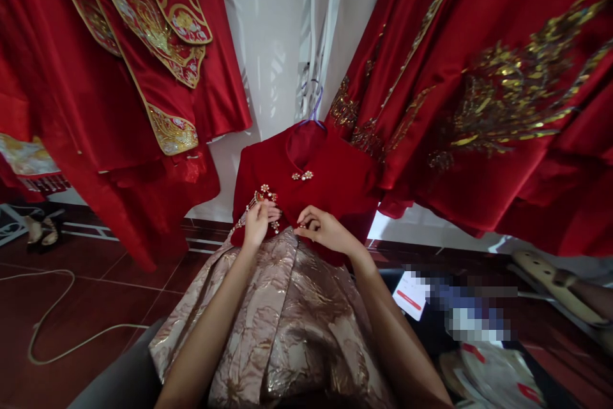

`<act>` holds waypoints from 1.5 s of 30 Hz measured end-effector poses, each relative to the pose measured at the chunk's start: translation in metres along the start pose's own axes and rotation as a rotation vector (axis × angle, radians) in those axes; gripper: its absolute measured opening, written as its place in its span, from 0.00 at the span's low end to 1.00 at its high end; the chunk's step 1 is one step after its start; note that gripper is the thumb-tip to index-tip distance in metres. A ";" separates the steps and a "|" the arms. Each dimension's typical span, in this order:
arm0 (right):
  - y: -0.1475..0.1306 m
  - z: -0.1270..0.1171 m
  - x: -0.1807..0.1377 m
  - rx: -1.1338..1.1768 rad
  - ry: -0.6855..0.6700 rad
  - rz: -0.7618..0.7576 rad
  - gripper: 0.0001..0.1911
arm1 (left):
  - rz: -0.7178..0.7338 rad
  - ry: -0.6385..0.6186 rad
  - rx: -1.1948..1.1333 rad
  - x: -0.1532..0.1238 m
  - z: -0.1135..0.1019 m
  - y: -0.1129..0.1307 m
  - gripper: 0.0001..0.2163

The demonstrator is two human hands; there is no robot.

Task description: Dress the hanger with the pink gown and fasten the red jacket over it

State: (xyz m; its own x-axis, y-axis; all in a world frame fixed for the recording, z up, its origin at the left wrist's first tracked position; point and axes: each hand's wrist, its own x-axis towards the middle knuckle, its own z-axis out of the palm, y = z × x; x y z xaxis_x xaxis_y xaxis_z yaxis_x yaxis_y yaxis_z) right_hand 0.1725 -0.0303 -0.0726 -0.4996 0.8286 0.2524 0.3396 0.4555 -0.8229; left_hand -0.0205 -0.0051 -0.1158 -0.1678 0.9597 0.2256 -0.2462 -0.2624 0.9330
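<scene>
A short red jacket (330,195) with a stand-up collar hangs on a purple hanger (317,106) in front of me. It has a pearl-and-gold clasp (302,175) below the collar and a beaded ornament (265,189) with dangling strands on its left side. My left hand (258,223) is closed at the jacket's front, fingers together over part of this ornament. My right hand (325,229) is pinched close to the jacket's lower front; what sits between its fingertips is too small to make out. Below lies a pinkish-gold brocade skirt (282,307), partly under my forearms.
Red embroidered garments (172,64) hang at left, and sequinned red ones (502,103) at right. A pale cable (71,307) loops over the tiled floor. To my right are a lit phone (412,295) and plastic-wrapped items (498,374). Shoes (45,233) stand far left.
</scene>
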 end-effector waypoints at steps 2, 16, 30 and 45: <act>-0.003 -0.004 -0.002 0.056 -0.020 -0.017 0.16 | -0.004 0.059 -0.021 0.013 0.000 0.004 0.21; -0.010 -0.004 -0.002 0.065 -0.060 -0.027 0.14 | -0.038 0.112 -0.103 0.022 0.005 0.012 0.14; -0.013 -0.036 -0.021 0.042 -0.327 0.154 0.17 | 0.634 -0.273 0.722 0.044 0.053 0.069 0.10; -0.011 -0.058 -0.032 0.067 -0.266 0.207 0.17 | 1.106 -0.631 1.275 0.068 0.060 0.099 0.07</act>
State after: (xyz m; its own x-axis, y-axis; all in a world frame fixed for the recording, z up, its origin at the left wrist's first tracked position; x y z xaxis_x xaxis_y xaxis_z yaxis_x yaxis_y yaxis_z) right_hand 0.2315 -0.0430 -0.0419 -0.6185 0.7836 -0.0581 0.4073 0.2566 -0.8765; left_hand 0.0010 0.0399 0.0082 0.6981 0.3817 0.6057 0.5756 -0.8024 -0.1577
